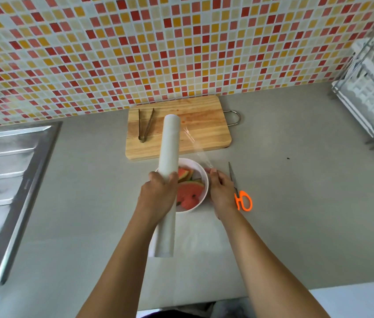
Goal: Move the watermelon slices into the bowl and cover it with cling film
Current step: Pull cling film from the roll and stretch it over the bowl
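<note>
Curling round the cling film roll [169, 143], the left hand [158, 192] holds it over the bowl [190, 160], on the near side of the cutting board [206, 130], while the right hand [221, 191] pinches the pulled-out film [200, 154]: the watermelon slices [189, 193] are in, covering not yet done.

Bowl [199, 166] left side hidden behind roll [170, 143]; sink [9, 180] cut by left edge

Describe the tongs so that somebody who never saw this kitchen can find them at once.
Find the wooden cutting board on the grey counter, against the tiled wall. The tongs lie on its left part, left of the white cling film roll. They are thin, brownish and V-shaped; the scissors, off the board, have orange handles.
</note>
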A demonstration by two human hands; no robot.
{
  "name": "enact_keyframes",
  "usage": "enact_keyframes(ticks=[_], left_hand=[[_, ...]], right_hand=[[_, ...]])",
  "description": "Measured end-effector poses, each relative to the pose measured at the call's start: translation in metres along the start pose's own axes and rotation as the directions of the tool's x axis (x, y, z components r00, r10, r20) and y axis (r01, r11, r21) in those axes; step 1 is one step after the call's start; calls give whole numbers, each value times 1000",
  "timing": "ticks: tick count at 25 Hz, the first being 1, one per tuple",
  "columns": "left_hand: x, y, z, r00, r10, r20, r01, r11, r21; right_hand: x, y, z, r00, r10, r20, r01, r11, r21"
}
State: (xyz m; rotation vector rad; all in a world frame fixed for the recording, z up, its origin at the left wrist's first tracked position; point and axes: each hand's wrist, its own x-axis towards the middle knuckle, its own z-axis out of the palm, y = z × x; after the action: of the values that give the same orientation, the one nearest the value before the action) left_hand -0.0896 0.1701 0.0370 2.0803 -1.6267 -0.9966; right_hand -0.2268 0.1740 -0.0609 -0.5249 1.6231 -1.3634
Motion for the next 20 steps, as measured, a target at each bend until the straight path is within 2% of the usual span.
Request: enact_keyframes(ticks=[5,10,16,20], left_hand=[[2,-23,-13,996,39,-84,-36,999,30],[10,-41,-9,993,-29,-118,43,992,118],[13,-53,-5,982,-130,-137,130,991,-6],[14,-55,-6,974,-129,-186,120,991,-54]], right_hand=[[1,3,-1,999,-40,11,41,996,-83],[-1,5,-2,999,-38,-27,36,996,-83],[-2,3,-1,997,-61,-41,55,991,-119],[-4,-1,2,995,-98,-33,93,989,-119]])
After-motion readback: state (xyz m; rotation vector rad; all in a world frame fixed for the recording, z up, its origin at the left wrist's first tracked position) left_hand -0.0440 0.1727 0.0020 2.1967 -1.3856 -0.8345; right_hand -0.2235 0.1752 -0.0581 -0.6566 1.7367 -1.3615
